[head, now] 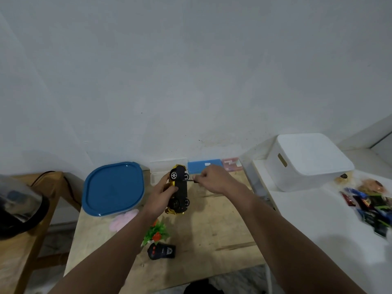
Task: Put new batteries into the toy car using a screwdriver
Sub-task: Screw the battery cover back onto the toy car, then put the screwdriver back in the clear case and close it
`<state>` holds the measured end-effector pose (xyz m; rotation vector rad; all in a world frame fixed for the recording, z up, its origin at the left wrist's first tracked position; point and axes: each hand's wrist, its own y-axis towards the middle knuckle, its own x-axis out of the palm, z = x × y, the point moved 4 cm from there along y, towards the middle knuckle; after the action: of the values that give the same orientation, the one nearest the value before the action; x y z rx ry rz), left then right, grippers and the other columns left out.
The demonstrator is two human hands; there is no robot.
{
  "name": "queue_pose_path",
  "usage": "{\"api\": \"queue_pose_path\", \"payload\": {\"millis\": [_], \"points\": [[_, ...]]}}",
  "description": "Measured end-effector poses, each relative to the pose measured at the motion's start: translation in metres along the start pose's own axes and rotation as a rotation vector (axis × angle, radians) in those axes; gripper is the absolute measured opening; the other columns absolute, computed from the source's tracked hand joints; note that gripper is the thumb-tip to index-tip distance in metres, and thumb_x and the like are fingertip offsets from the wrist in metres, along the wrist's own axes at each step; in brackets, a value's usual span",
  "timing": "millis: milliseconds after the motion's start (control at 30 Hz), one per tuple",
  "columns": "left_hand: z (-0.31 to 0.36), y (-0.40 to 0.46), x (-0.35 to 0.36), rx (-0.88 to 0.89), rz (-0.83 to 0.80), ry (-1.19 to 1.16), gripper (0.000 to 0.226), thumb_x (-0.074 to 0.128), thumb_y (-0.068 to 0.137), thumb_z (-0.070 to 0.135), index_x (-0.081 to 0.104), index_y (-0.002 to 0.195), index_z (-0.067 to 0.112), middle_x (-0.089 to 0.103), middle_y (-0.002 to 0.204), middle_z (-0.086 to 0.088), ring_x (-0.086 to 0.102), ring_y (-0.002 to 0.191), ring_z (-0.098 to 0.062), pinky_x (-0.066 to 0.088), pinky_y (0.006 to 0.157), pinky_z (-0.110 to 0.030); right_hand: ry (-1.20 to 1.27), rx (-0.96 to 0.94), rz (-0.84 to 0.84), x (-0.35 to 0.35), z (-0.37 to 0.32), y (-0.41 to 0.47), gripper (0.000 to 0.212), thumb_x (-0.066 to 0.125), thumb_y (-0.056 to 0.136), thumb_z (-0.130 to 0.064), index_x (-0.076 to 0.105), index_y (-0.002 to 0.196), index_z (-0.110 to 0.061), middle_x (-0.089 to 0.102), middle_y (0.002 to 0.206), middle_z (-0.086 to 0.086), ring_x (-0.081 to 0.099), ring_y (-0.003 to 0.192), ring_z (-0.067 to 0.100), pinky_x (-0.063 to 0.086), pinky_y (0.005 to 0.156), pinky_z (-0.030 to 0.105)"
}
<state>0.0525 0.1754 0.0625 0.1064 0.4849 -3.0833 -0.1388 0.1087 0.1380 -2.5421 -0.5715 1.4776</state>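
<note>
A yellow toy car (180,190) with a black underside is held on its side above the wooden table (212,225), its wheels facing right. My left hand (160,194) grips the car body from the left. My right hand (212,179) pinches a small dark screwdriver (192,181), whose tip touches the car's underside near the upper wheels. No batteries are visible.
A blue-lidded container (113,187) sits left of the car. A black remote control (162,251) and a small artificial plant (156,231) lie nearer me. A blue box (203,165) rests by the wall. A white bin (307,162) and snack packets (373,209) occupy the right counter.
</note>
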Motion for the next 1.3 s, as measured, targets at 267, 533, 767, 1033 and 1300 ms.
{"api": "queue_pose_path", "payload": {"millis": [267,533,767,1033,1300], "points": [[-0.021,0.016,0.039,-0.068,0.051,0.19,0.055,0.071,0.095,0.028,0.044,0.142,0.04,0.069,0.112,0.011,0.069,0.1,-0.014,0.057,0.094,-0.045,-0.028,0.12,0.049,0.008,0.061,0.013,0.05,0.059,0.095,-0.047,0.057,0.059,-0.012,0.054,0.056,0.003,0.055,0.057,0.018,0.034,0.05,0.029],[-0.086,0.056,0.083,-0.282,0.147,0.631,0.082,0.065,0.08,0.063,0.03,0.146,0.03,0.058,0.129,-0.01,0.054,0.118,-0.038,0.05,0.094,-0.052,0.012,0.166,0.14,0.017,0.122,0.041,0.051,0.053,0.099,-0.049,0.043,0.056,-0.023,0.046,0.056,-0.004,0.047,0.054,0.013,0.023,0.048,0.03],[-0.118,0.087,0.123,-0.366,0.06,0.972,0.091,0.064,0.087,0.058,0.013,0.157,0.029,0.038,0.141,-0.017,0.045,0.125,-0.04,0.051,0.085,-0.05,0.074,0.142,0.137,0.035,0.143,0.074,0.044,0.052,0.1,-0.05,0.051,0.063,-0.026,0.05,0.06,-0.006,0.051,0.059,0.011,0.029,0.05,0.028],[-0.118,0.096,0.128,-0.439,-0.011,1.028,0.105,0.064,0.083,0.068,0.001,0.162,0.037,0.029,0.147,-0.015,0.048,0.125,-0.04,0.051,0.088,-0.048,0.095,0.107,0.123,0.045,0.141,0.093,0.037,0.054,0.099,-0.05,0.058,0.073,-0.023,0.05,0.062,-0.01,0.049,0.06,0.006,0.03,0.053,0.026],[-0.116,0.085,0.107,-0.331,0.045,0.824,0.098,0.04,0.087,0.085,0.005,0.164,0.035,0.034,0.15,-0.014,0.053,0.129,-0.04,0.051,0.094,-0.051,0.151,0.006,0.058,0.059,0.116,0.12,0.028,0.057,0.099,-0.043,0.071,0.097,-0.019,0.068,0.083,-0.001,0.062,0.076,0.018,0.05,0.067,0.033]]}}
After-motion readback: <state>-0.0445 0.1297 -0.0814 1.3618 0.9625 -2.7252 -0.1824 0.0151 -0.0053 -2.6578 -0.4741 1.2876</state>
